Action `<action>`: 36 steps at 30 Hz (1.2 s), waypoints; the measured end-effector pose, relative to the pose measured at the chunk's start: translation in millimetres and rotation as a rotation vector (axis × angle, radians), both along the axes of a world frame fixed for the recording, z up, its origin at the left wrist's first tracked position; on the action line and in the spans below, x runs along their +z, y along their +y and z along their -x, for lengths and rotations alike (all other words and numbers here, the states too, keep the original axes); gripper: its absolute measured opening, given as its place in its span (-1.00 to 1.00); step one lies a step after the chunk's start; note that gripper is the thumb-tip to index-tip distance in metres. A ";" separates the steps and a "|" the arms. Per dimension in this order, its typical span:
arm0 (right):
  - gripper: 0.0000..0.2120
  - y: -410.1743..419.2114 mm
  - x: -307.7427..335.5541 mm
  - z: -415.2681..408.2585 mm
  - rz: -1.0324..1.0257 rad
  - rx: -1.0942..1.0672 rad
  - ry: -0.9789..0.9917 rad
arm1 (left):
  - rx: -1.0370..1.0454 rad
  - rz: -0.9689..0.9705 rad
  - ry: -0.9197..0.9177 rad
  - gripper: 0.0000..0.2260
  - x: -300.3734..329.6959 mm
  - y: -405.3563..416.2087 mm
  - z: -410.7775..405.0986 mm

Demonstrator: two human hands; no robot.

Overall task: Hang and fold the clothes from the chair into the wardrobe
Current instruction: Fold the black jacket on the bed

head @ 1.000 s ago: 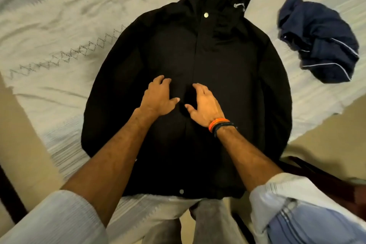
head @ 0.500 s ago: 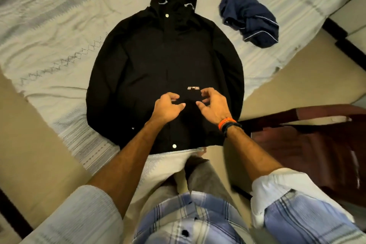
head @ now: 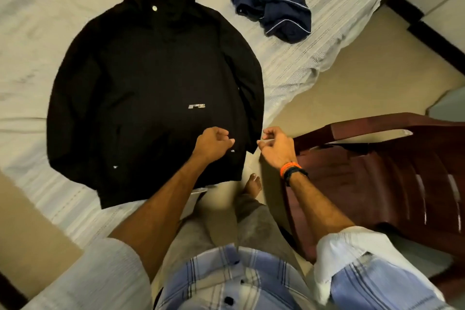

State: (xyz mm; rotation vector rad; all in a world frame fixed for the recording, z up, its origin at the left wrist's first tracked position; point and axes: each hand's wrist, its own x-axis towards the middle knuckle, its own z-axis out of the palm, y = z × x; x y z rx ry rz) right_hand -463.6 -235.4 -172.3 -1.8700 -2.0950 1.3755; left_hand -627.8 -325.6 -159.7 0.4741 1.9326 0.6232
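Observation:
A black jacket (head: 151, 78) lies flat and face up on the bed, collar away from me, hem at the bed's near edge. My left hand (head: 214, 142) hovers over the jacket's lower right part with its fingers curled in, holding nothing. My right hand (head: 276, 145), with an orange and a black band on the wrist, hangs just right of the jacket's sleeve edge, fingers loosely curled and empty. A crumpled navy garment (head: 274, 5) with white piping lies on the bed to the jacket's upper right. The dark red plastic chair (head: 377, 166) stands to my right.
The bed's pale striped sheet (head: 302, 68) runs across the top and left. Beige floor (head: 364, 83) shows between bed and chair. My bare foot (head: 253, 184) stands at the bed's edge. A dark frame (head: 427, 17) crosses the top right corner.
Both hands have lifted off the jacket's middle and drawn back toward the hem and right. My view has pulled back and turned right, bringing the chair into sight.

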 end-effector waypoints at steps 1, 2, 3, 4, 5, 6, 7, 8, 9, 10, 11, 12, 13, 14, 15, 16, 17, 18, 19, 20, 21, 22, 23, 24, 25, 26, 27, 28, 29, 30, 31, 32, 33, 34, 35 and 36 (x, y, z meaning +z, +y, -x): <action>-0.70 7.5 -7.9 -5.6 0.021 -0.006 -0.006 | 0.004 0.011 -0.004 -0.68 -5.7 6.7 -8.3; -0.70 13.6 -15.5 -10.7 0.048 -0.003 -0.022 | 0.003 0.023 -0.008 -0.68 -10.9 12.0 -16.6; -0.69 22.0 -28.3 -16.0 0.075 0.013 -0.043 | 0.013 0.037 -0.016 -0.68 -19.6 18.5 -25.6; -0.68 26.7 -36.8 -16.9 0.097 0.027 -0.067 | 0.013 0.047 -0.018 -0.67 -24.9 21.9 -31.0; -0.65 31.9 -48.8 -17.6 0.123 0.043 -0.093 | 0.025 0.054 -0.021 -0.67 -32.7 25.3 -36.7; -0.63 37.3 -61.7 -15.5 0.148 0.056 -0.116 | 0.041 0.064 -0.020 -0.67 -41.0 29.1 -40.2; -0.60 38.2 -67.7 -13.5 0.161 0.063 -0.123 | 0.046 0.061 -0.019 -0.66 -43.4 28.6 -42.6; -0.56 39.2 -74.1 -10.0 0.184 0.073 -0.132 | 0.052 0.060 -0.025 -0.66 -47.5 28.4 -44.3; -0.53 41.9 -82.2 -5.1 0.200 0.084 -0.139 | 0.062 0.061 -0.028 -0.66 -53.3 29.4 -45.5; -0.50 44.9 -92.0 2.1 0.215 0.089 -0.148 | 0.065 0.064 -0.024 -0.65 -60.8 31.8 -44.2; -0.50 46.4 -99.4 6.3 0.221 0.088 -0.154 | 0.059 0.065 -0.027 -0.65 -65.0 32.8 -43.1; -0.50 47.7 -105.0 10.6 0.226 0.076 -0.165 | 0.052 0.064 -0.028 -0.64 -68.7 34.5 -41.5; -0.52 49.0 -112.5 14.3 0.227 0.058 -0.173 | 0.050 0.065 -0.030 -0.64 -74.8 36.2 -38.8; -0.55 50.5 -115.1 16.6 0.227 0.031 -0.181 | 0.048 0.068 -0.031 -0.64 -77.6 37.8 -36.4; -0.60 51.9 -118.1 17.4 0.222 0.002 -0.180 | 0.053 0.074 -0.033 -0.65 -80.2 39.5 -34.2; -0.68 53.6 -117.7 17.3 0.213 -0.030 -0.167 | 0.055 0.077 -0.033 -0.65 -80.8 41.3 -32.1; -0.76 55.2 -117.1 15.7 0.201 -0.053 -0.150 | 0.053 0.078 -0.033 -0.66 -81.4 43.0 -30.7; -0.81 57.1 -111.5 14.1 0.197 -0.070 -0.132 | 0.044 0.081 -0.032 -0.66 -79.4 44.9 -29.6; -0.79 58.4 -104.6 12.3 0.195 -0.081 -0.106 | 0.039 0.082 -0.027 -0.66 -76.8 46.5 -29.3; -0.76 59.9 -94.4 10.4 0.199 -0.100 -0.076 | 0.034 0.080 -0.021 -0.67 -69.9 49.8 -29.0; -0.72 60.5 -85.5 8.8 0.202 -0.123 -0.044 | 0.035 0.075 -0.015 -0.67 -65.0 52.8 -29.0; -0.72 61.4 -75.8 7.2 0.206 -0.151 -0.006 | 0.035 0.068 -0.008 -0.66 -59.4 56.4 -29.1; -0.75 62.2 -63.2 5.2 0.206 -0.175 0.047 | 0.035 0.059 -0.006 -0.66 -50.7 59.9 -30.0; -0.82 62.8 -51.5 2.9 0.198 -0.188 0.097 | 0.031 0.052 -0.008 -0.66 -41.1 63.1 -31.2; -0.88 64.1 -40.9 1.4 0.182 -0.187 0.134 | 0.027 0.045 -0.009 -0.66 -34.0 66.9 -32.1; -0.90 65.8 -33.4 0.2 0.157 -0.173 0.159 | 0.022 0.040 -0.004 -0.65 -27.8 70.3 -32.6; -0.91 68.4 -24.7 -1.0 0.127 -0.159 0.180 | 0.021 0.031 0.007 -0.64 -21.3 73.4 -32.9; -0.90 71.7 -14.1 -2.3 0.096 -0.151 0.201 | 0.018 0.024 0.023 -0.61 -11.4 76.0 -32.9; -0.90 74.2 -6.2 -2.9 0.070 -0.154 0.229 | 0.021 0.024 0.035 -0.57 -4.8 77.4 -32.9; -0.90 78.2 3.4 -2.2 0.044 -0.165 0.265 | 0.027 0.030 0.038 -0.52 5.0 79.9 -32.3; -0.90 82.1 10.2 -1.5 0.040 -0.181 0.302 | 0.043 0.047 0.019 -0.46 10.5 82.1 -31.9; -0.90 85.9 15.2 -0.4 0.057 -0.206 0.343 | 0.071 0.065 -0.022 -0.41 15.9 83.5 -31.7; -0.91 88.8 22.8 0.8 0.084 -0.230 0.389 | 0.102 0.070 -0.072 -0.38 23.1 83.5 -31.8; -0.92 90.4 27.8 2.0 0.114 -0.239 0.431 | 0.137 0.067 -0.142 -0.39 28.6 83.2 -32.9; -0.94 91.0 34.7 3.6 0.131 -0.226 0.460 | 0.168 0.050 -0.224 -0.43 34.9 83.0 -33.6; -0.93 90.6 39.2 5.1 0.127 -0.193 0.463 | 0.196 0.031 -0.316 -0.46 38.5 83.6 -34.7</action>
